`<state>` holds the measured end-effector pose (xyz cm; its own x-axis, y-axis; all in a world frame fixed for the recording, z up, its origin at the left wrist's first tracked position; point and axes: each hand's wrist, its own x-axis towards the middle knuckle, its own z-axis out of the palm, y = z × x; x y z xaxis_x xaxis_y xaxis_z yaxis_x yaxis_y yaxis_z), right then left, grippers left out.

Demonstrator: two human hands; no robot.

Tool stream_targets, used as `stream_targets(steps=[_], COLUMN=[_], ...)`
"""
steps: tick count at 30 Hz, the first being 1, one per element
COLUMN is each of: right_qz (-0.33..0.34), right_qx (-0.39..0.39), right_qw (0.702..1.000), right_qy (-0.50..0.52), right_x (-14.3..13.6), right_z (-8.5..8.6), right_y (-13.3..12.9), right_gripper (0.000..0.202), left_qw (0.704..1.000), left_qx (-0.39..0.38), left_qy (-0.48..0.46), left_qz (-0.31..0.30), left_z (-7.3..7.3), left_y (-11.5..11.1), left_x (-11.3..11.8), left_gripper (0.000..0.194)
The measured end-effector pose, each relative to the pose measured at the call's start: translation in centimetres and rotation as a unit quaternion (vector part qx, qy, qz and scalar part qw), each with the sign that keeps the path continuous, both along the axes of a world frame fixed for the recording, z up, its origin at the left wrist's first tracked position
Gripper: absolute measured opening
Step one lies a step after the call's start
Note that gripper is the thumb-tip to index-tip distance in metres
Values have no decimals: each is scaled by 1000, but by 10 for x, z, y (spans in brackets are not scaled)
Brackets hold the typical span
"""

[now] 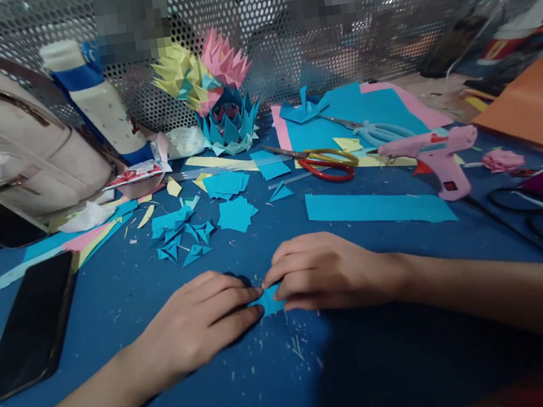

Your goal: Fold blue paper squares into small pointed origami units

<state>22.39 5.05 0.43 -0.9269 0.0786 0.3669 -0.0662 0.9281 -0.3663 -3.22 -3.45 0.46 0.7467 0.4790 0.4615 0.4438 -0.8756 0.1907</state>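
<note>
A small piece of blue paper (pixel 271 299) lies on the table between my two hands, its outer ends covered by fingers. My left hand (pixel 199 320) grips its left end, thumb and fingertips brought together there. From the right, my right hand (pixel 328 273) has its bent fingers closed on the other end. Just beyond my left hand are folded blue paper pieces (pixel 175 233) and stacks of cut blue paper (pixel 237 214). A long blue paper strip (pixel 377 208) lies past my right hand.
Scissors (pixel 326 164) and a pink glue gun (pixel 445 154) with a black cord lie behind the strip. Paper flowers (pixel 228 119) stand at the back beside a bottle (pixel 98 99). A phone (pixel 29 322) lies at left, near a pale bag (pixel 1 125). Orange paper (pixel 539 105) is at right.
</note>
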Motion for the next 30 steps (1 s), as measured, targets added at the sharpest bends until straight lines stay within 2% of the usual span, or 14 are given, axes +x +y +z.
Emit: stream_targets(steps=[11,21,28,30], right_qz=[19,29,29,30], right_qx=[12,28,24,21], right_qw=[998,998,998,998], right_qy=[58,54,52,56], right_x=[2,2,1,1], right_z=[-3,-2,-2,-1], right_y=[0,0,-1,-1], right_gripper=[14,13,14,14], left_qw=[1000,999,999,1000], left_qx=[-1,-44,-40,-14], left_qy=[-5,-15,6,18], left_qz=[-10,-7,13,7], left_z=[2,-6,4,7], left_y=[1,-2,-1,-1], left_x=[2,-2,3,3], left_gripper=[31,33,30,28])
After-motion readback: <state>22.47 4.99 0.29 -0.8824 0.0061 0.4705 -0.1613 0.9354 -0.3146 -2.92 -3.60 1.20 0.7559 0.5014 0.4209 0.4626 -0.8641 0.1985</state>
